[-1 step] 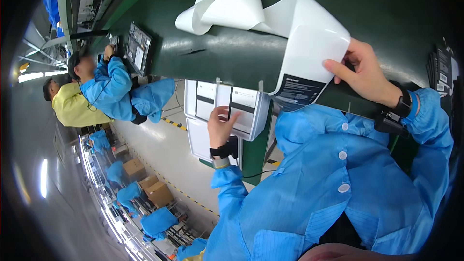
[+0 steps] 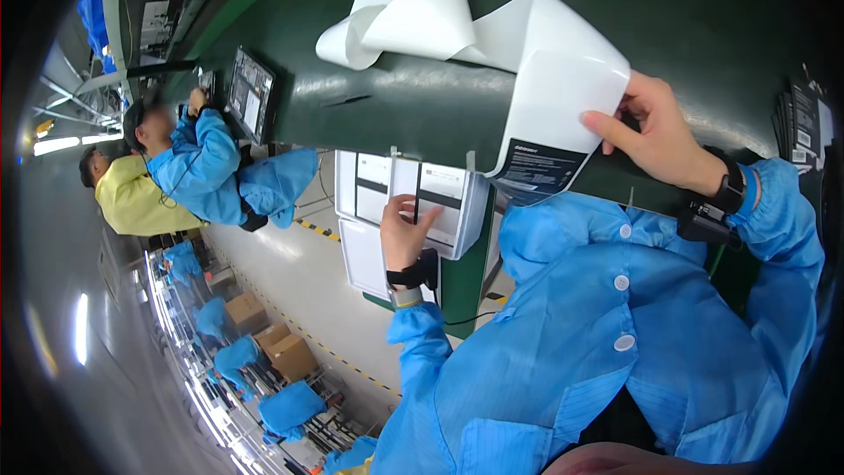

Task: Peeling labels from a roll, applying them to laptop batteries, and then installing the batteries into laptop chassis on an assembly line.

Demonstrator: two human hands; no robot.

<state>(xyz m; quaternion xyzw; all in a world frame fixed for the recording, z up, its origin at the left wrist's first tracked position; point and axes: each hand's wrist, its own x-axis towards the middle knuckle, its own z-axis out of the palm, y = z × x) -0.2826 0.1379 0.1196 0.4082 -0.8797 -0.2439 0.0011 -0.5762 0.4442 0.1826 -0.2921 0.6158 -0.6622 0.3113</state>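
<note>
My right hand (image 2: 655, 136) pinches the edge of a long white strip of label backing (image 2: 567, 79) between thumb and fingers. The strip's near end hangs at the table's front edge and carries a black label (image 2: 538, 167) with pale print. From there it runs back in loose curls over the dark green table (image 2: 396, 110). Lower and to the left, my left hand (image 2: 407, 233) is over an open white bin (image 2: 475, 220), its fingers bent and thumb apart. Flat white boxes (image 2: 440, 180) with black bands lie in that bin, close to my fingertips; whether they touch is unclear.
A thin dark tool (image 2: 345, 100) lies on the table. Stacked black printed cards (image 2: 800, 123) stand at the far right. On the left, a co-worker in blue (image 2: 198, 154) sits beside a tilted screen (image 2: 251, 92), with a person in yellow (image 2: 132, 198) behind. Cardboard boxes (image 2: 290, 356) stand lower left.
</note>
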